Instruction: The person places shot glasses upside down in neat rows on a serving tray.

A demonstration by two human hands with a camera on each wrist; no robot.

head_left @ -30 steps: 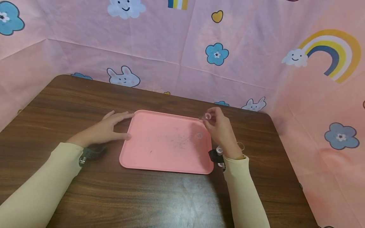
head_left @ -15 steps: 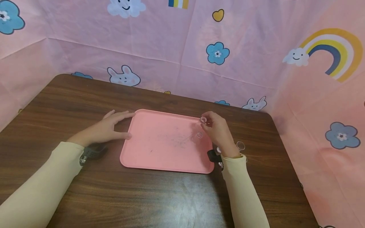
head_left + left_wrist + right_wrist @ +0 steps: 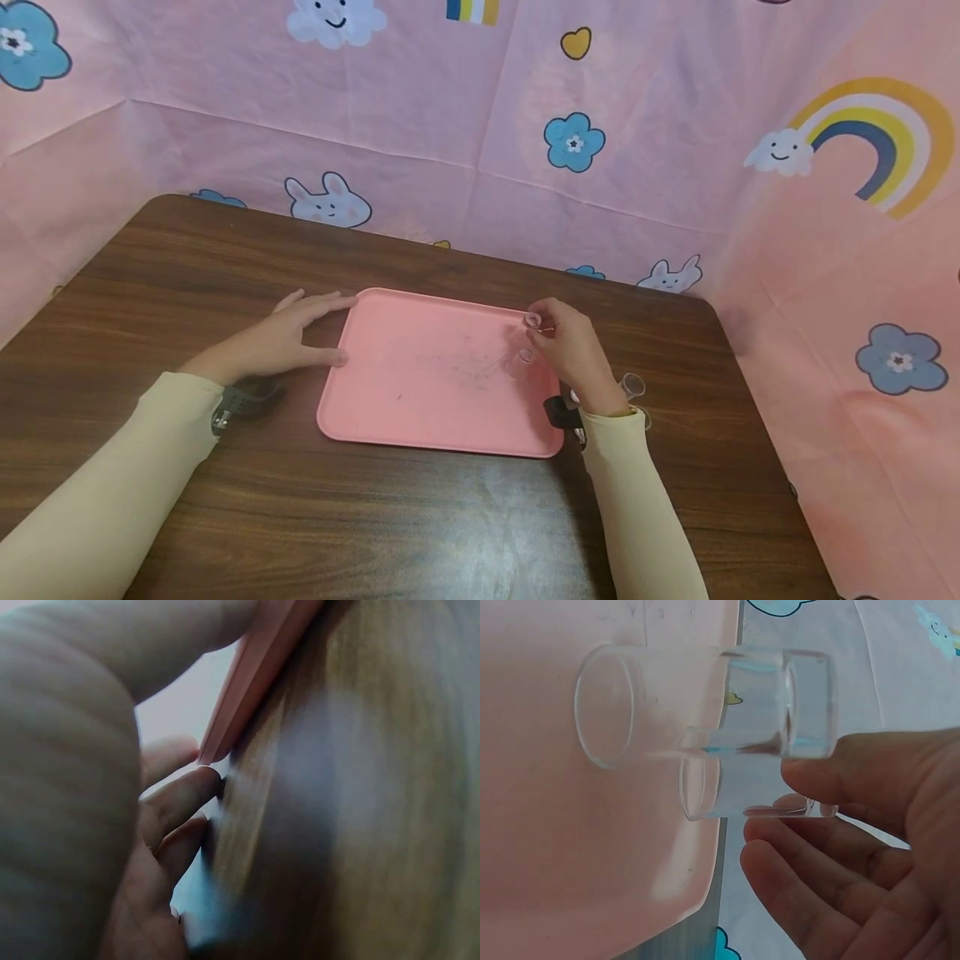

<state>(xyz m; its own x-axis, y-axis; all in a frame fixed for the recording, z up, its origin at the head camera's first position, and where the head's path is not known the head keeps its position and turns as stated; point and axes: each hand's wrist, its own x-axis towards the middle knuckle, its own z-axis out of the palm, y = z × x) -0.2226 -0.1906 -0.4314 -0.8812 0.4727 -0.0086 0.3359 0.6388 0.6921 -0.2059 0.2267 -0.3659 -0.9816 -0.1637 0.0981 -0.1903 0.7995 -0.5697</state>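
Observation:
In the head view my left hand (image 3: pixel 277 340) is spread at the left edge of the pink tray (image 3: pixel 420 400). Its thumb and fingertips touch the rim. On the right, my right hand (image 3: pixel 573 346) pinches a small clear glass (image 3: pixel 532 320) between thumb and fingers at the tray's back right corner. A larger clear glass (image 3: pixel 682 697) stands in front of it on the tray, and its round end shows just left of my right hand. In the right wrist view the smaller glass lies partly behind the larger one.
More clear glassware (image 3: pixel 633 384) stands on the dark wooden table (image 3: pixel 337 525) beside my right wrist, partly hidden by it. A pink patterned cloth (image 3: pixel 420 108) hangs behind the table and at both sides. Dark scuffs mark the tray.
My right hand has moved slightly left and down with the small glass, bringing it to the tray's back right corner. My left hand stays at the tray's edge.

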